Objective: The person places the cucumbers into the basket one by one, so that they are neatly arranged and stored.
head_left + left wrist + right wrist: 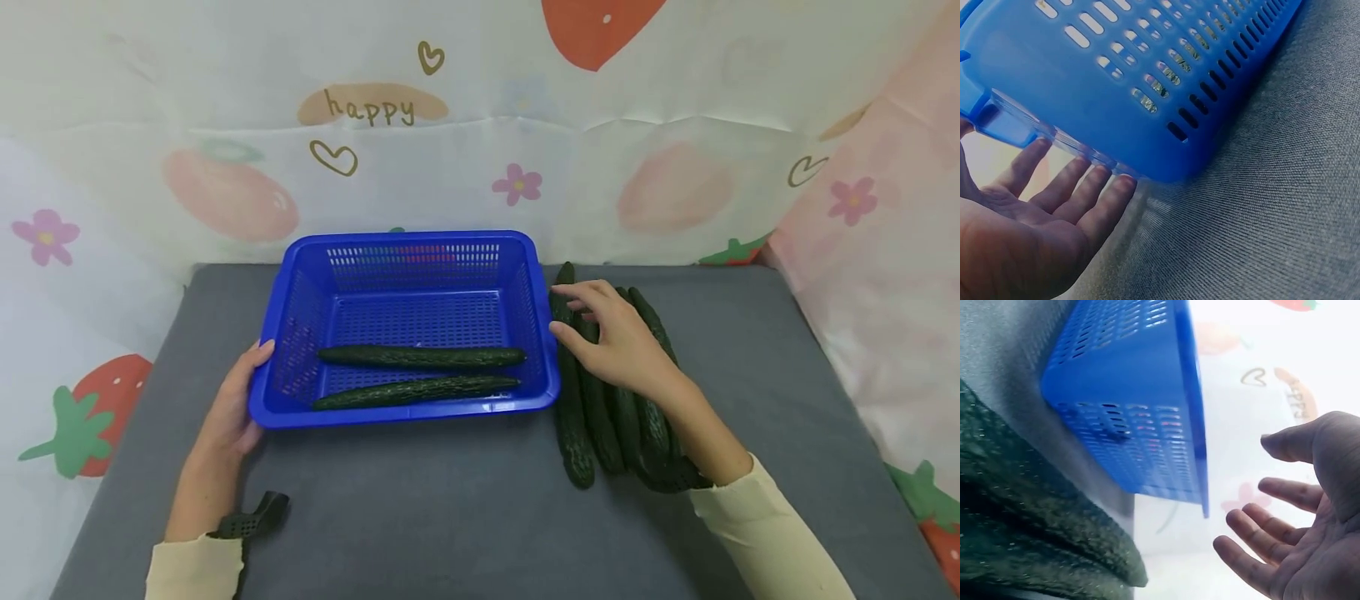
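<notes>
Nearest, two cream sleeves (pixel 772 533) reach in over a gray surface (pixel 420 508). Just beyond, the left hand (pixel 231 412) has its fingers extended, their tips touching the outer left end of a blue perforated plastic basket (pixel 405 414). Several loose cucumbers (pixel 572 425) lie side by side on the surface, to the basket's right. Above them hangs the right hand (pixel 618 337), spread and loosely bent, holding nothing, near the basket's right rim. Inside the basket, two more cucumbers (pixel 420 357) lie lengthwise, toward its near side. Farthest back rises a pale printed backdrop (pixel 450 183) with hearts, flowers and the word "happy".
</notes>
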A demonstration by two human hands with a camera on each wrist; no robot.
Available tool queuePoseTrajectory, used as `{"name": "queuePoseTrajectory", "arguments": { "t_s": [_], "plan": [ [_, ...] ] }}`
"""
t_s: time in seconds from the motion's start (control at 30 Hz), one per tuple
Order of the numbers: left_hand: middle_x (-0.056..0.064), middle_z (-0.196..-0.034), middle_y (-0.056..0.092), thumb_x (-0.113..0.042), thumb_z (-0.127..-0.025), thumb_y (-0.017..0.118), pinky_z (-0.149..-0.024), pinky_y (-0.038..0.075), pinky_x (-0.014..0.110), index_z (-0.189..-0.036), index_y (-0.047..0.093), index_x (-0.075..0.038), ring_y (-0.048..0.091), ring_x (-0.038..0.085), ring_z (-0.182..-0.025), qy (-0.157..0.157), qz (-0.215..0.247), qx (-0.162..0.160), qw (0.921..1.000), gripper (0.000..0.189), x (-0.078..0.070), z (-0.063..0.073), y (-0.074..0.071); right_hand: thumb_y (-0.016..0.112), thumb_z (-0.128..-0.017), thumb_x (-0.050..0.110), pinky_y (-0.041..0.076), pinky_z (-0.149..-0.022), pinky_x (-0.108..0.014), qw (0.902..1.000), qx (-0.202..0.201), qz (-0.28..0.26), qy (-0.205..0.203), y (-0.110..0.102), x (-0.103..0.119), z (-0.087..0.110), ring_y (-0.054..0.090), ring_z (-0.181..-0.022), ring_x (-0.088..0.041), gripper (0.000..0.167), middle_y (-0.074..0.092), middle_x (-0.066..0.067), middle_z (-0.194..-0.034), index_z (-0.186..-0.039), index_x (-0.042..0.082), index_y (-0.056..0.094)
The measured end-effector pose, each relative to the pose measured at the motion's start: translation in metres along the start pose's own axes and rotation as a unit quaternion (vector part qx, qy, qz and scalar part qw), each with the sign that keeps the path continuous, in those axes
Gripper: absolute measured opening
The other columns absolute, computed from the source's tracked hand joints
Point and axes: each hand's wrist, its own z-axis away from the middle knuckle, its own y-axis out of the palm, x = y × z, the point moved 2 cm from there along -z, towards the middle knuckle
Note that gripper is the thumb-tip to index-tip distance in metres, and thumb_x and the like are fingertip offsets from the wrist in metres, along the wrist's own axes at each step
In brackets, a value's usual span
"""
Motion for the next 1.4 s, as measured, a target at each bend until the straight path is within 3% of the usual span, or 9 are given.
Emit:
{"name": "queuePoseTrajectory", "arguments": {
  "t_s": [0.33, 0.7, 0.9, 1.1, 1.4],
  "plan": [
    [-0.007, -0.150, 0.048, -0.043, -0.114, 0.037, -0.101, 0.055, 0.028, -0.168, 0.016, -0.024, 0.055, 0.011, -0.133, -0.020, -0.037, -0.019, 0.9990, 0.062, -0.001, -0.002, 0.001, 0.066, -0.106, 0.020, 0.050, -0.110, -0.059, 0.9994, -0.026, -0.002, 0.024, -0.001, -0.017, 0.019, 0.057, -0.134, -0.042, 0.049, 0.051, -0.022, -0.148, -0.151, 0.006, 0.054],
    [-0.007, -0.139, 0.064, -0.037, -0.115, 0.036, -0.097, 0.059, 0.031, -0.157, 0.032, -0.025, 0.067, 0.010, -0.121, 0.001, 0.007, 0.001, 1.0000, 0.044, -0.003, -0.005, 0.004, 0.066, -0.106, 0.019, 0.049, -0.108, -0.063, 0.9961, -0.067, 0.019, 0.053, -0.008, -0.041, 0.041, 0.056, -0.132, -0.046, 0.048, 0.048, -0.027, -0.149, -0.150, 0.005, 0.054],
    [-0.006, -0.144, 0.060, -0.040, -0.114, 0.037, -0.099, 0.059, 0.031, -0.162, 0.027, -0.024, 0.065, 0.011, -0.125, -0.002, -0.006, -0.011, 0.9999, 0.051, -0.003, -0.004, 0.004, 0.066, -0.106, 0.019, 0.046, -0.107, -0.065, 0.9929, -0.090, 0.024, 0.074, -0.011, -0.056, 0.058, 0.055, -0.129, -0.048, 0.049, 0.048, -0.031, -0.147, -0.150, 0.001, 0.054],
    [-0.008, -0.139, 0.063, -0.038, -0.114, 0.038, -0.097, 0.058, 0.029, -0.159, 0.031, -0.025, 0.066, 0.009, -0.121, -0.004, 0.005, -0.014, 0.9999, 0.047, -0.004, -0.002, 0.002, 0.066, -0.105, 0.018, 0.046, -0.102, -0.067, 0.9911, -0.100, 0.035, 0.081, -0.013, -0.071, 0.070, 0.053, -0.126, -0.049, 0.050, 0.048, -0.033, -0.146, -0.149, -0.002, 0.053],
    [-0.008, -0.141, 0.062, -0.038, -0.114, 0.037, -0.098, 0.058, 0.030, -0.160, 0.029, -0.025, 0.065, 0.010, -0.122, -0.009, -0.006, -0.011, 0.9999, 0.048, -0.002, -0.001, 0.002, 0.064, -0.107, 0.020, 0.045, -0.106, -0.070, 0.9881, -0.108, 0.019, 0.108, -0.015, -0.086, 0.087, 0.051, -0.131, -0.053, 0.051, 0.046, -0.036, -0.146, -0.149, -0.006, 0.051]
  ]
}}
